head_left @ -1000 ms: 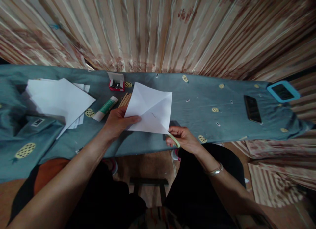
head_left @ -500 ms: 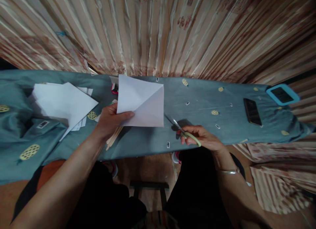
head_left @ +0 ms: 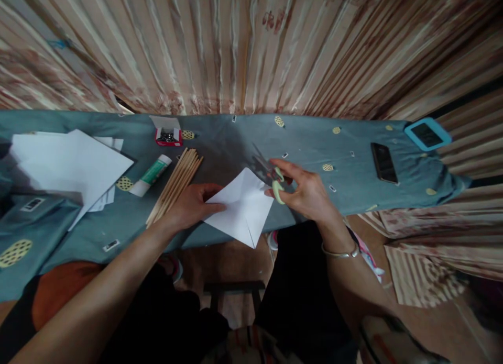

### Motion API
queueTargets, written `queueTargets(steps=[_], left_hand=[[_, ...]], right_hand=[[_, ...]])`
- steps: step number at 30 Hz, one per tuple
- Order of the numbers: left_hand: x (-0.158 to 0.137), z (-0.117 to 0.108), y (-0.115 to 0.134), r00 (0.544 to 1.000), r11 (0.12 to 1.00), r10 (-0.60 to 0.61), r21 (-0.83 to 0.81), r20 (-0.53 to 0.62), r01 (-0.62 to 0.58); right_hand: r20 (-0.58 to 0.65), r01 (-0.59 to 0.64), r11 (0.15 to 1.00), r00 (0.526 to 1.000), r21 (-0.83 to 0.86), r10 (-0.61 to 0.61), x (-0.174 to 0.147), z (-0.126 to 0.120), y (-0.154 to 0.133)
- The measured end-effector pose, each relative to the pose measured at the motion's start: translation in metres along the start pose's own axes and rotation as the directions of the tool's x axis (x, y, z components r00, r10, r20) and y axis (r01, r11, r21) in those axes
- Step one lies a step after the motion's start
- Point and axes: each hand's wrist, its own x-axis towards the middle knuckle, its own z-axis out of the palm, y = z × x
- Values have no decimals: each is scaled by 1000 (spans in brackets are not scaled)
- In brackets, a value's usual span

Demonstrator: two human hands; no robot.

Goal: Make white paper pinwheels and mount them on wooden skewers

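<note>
A square of white paper [head_left: 241, 209] with crease lines hangs over the table's near edge, one corner pointing down towards my lap. My left hand [head_left: 200, 202] pinches its left corner between thumb and fingers. In my right hand [head_left: 308, 191] is a pair of scissors [head_left: 278, 192] with pale green handles, its blades pointing up and left, just above the paper's right side. Whether the fingers of the right hand also touch the paper I cannot tell. Thin wooden sticks [head_left: 176, 183] lie beside my left hand, and a glue stick [head_left: 151, 175] rests left of them.
A red box [head_left: 168, 136] of small dark metal pieces stands open at the back. White sheets [head_left: 70, 165] are piled at the left on the grey-blue tablecloth [head_left: 231, 149]. To the right lie a dark phone [head_left: 384, 162] and a blue-framed device [head_left: 428, 134]. A curtain hangs behind.
The paper has been turned so a corner points down, and lowered towards me. My right hand has risen with the scissors beside it. The sticks, glue stick and box have come into view.
</note>
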Motion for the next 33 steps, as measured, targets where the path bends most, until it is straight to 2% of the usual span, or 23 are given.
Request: queueTargets(steps=[4, 7, 9, 12, 14, 16, 20, 23, 28, 30, 33], left_hand=[[-2, 1, 4, 999, 998, 27, 49, -18, -26], [-2, -3, 8, 998, 999, 23, 24, -59, -22], [-2, -6, 9, 981, 998, 49, -37, -188, -57], [0, -6, 8, 907, 954, 123, -202, -403, -220], [0, -2, 6, 891, 894, 169, -314, -422, -318], [-1, 6, 3, 909, 856, 223, -375, -351, -355], [-10, 26, -3, 942, 899, 251, -306, -224, -313], [-16, 36, -5, 951, 945, 229, -186, -208, -269], [-16, 36, -7, 950, 981, 118, -114, -289, -156], [-15, 32, -4, 936, 989, 78, -91, -344, -116], [-15, 27, 3, 904, 989, 90, -67, -418, -130]], right_hand=[[119, -2, 1000, 993, -21, 4, 7, 5, -4], [117, -33, 999, 993, 13, 32, 8, 10, 2], [57, -71, 994, 996, 85, 66, 8, 15, 10], [-105, -130, 966, 982, 224, 157, 8, 25, 21], [-195, -147, 948, 959, 282, 206, 9, 33, 23], [-253, -158, 938, 937, 307, 241, 10, 39, 22], [-295, -184, 914, 907, 363, 300, 14, 49, 15], [-277, -189, 878, 901, 440, 333, 17, 56, 11], [-163, -218, 777, 911, 591, 379, 19, 69, 3], [-88, -253, 708, 909, 659, 407, 19, 72, -1], [1, -297, 608, 899, 736, 438, 18, 73, -7]])
